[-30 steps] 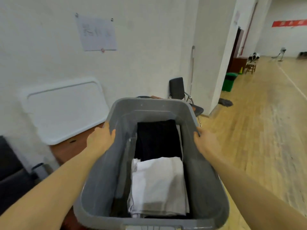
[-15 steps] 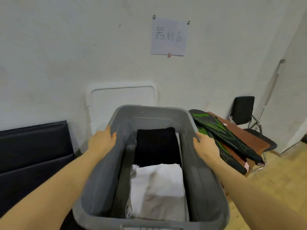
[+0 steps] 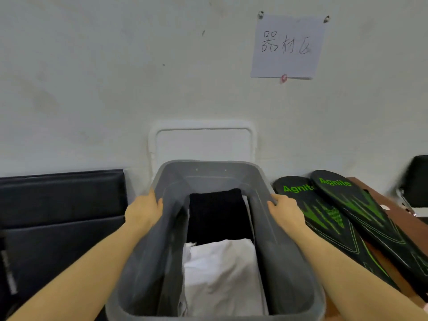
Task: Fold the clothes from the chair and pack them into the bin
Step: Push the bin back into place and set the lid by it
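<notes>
Bin [image 3: 208, 172]: grey plastic, carried in front of the person, facing the white wall
Contents: black folded garment [image 3: 217, 212] at far end, white folded garment [image 3: 222, 274] nearer; both soft, light, inside the bin
Grip: left hand [image 3: 143, 212] and right hand [image 3: 286, 210] each curl fingers over opposite long rims
Handling: judged light, rigid walls, smooth; rims are the sound hold
Surroundings: white lid [image 3: 203, 144] leaning on wall behind; black padded bench [image 3: 60, 205] left; green-printed black boards [image 3: 347, 216] close right, likely obstruction when setting down
</notes>
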Motion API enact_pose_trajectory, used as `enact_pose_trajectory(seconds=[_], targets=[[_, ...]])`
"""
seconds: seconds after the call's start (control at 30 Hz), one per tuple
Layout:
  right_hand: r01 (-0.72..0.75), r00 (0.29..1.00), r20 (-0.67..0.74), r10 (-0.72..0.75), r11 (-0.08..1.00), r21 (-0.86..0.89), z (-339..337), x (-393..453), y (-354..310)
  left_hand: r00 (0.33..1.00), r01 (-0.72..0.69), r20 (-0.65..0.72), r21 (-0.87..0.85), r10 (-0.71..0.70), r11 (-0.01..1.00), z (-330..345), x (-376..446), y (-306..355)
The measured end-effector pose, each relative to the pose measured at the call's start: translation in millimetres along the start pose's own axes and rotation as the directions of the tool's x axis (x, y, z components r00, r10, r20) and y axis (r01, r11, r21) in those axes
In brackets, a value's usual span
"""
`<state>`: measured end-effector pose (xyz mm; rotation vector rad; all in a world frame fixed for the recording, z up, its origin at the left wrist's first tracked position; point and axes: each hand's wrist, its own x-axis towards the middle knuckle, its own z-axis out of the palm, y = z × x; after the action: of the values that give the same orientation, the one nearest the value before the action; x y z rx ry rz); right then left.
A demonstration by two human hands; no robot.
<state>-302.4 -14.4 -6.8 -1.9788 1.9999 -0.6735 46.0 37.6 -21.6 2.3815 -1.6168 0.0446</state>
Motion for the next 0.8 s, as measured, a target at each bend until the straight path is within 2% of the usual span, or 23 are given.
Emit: enact_pose_trajectory(seconds=[0.33,0.53,0.6,0.7,0.8], targets=[[0.146,0.986,0.090,-0.139,0.987,-0.067,2,81,30,0.982,0.186,-0.025,0.072,-0.185,0.980,13,-4,58],[0.198,0.977,0.108,-0.182,0.968,-0.154,7,94,34,0.981,0.193,-0.030,0.044,-0.192,0.980,15,2,61],[0.191,0.980,0.096,-0.172,0.952,-0.239,8,94,32,0.979,0.203,-0.025,0.119,-0.202,0.972,13,4,65],[0.250,0.963,0.020,-0.267,0.868,-0.429,13,100,20,0.988,0.148,-0.078,0.301,-0.130,0.942,9,13,74],[0.386,0.915,0.026,-0.403,0.854,-0.350,20,119,-8,0.997,0.018,-0.076,0.257,0.002,0.966,8,41,83]])
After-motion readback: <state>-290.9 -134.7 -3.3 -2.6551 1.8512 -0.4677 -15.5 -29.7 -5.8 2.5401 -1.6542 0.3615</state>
